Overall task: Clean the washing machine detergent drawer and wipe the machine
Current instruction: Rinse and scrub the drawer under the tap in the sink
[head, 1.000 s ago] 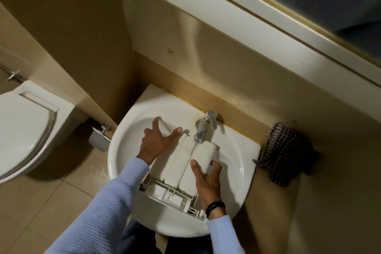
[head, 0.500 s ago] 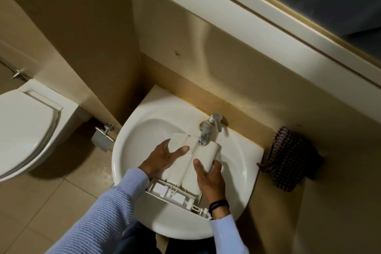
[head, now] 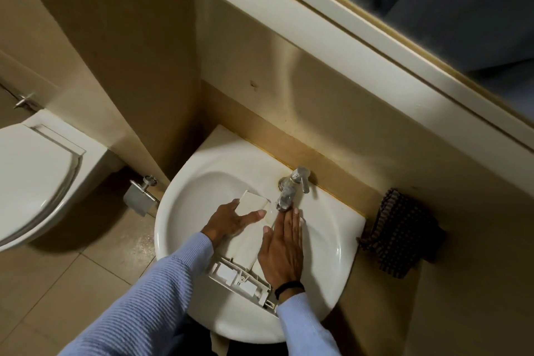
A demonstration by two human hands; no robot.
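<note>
Right hand (head: pixel 284 251): slid up the drawer (head: pixel 245 243) to the tap (head: pixel 289 191), now flat, fingers straight
Left hand (head: pixel 231 220): still gripping drawer's left edge, thumb across
Sink (head: pixel 173 220): lower centre

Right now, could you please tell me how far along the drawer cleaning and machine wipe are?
Done: the detergent drawer is out and lying in the sink under the tap. In hand: the left hand grips its far end, the right hand presses flat on it. Left: refitting it and wiping the machine, which is not in view.
</note>
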